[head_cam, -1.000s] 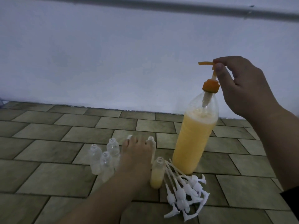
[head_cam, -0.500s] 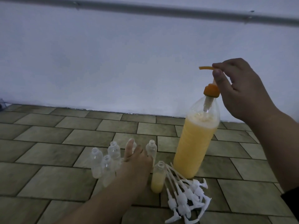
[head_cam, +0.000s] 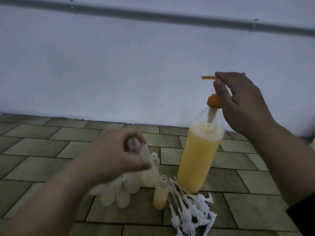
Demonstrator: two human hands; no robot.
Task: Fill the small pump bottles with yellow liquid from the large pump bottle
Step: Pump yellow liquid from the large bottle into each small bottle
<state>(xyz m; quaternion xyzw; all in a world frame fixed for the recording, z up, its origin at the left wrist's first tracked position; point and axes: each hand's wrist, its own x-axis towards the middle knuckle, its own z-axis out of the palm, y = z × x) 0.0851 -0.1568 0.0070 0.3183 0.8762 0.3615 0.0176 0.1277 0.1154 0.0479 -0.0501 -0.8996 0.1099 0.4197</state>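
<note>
The large pump bottle (head_cam: 200,155), mostly full of yellow liquid, stands on the tiled floor (head_cam: 51,142) with the right hand (head_cam: 242,103) pinching its orange pump head (head_cam: 208,77), while the left hand (head_cam: 117,155) grips a blurred empty small bottle (head_cam: 144,157) above the clear ones (head_cam: 119,195), beside one part-filled small bottle (head_cam: 160,195)
</note>
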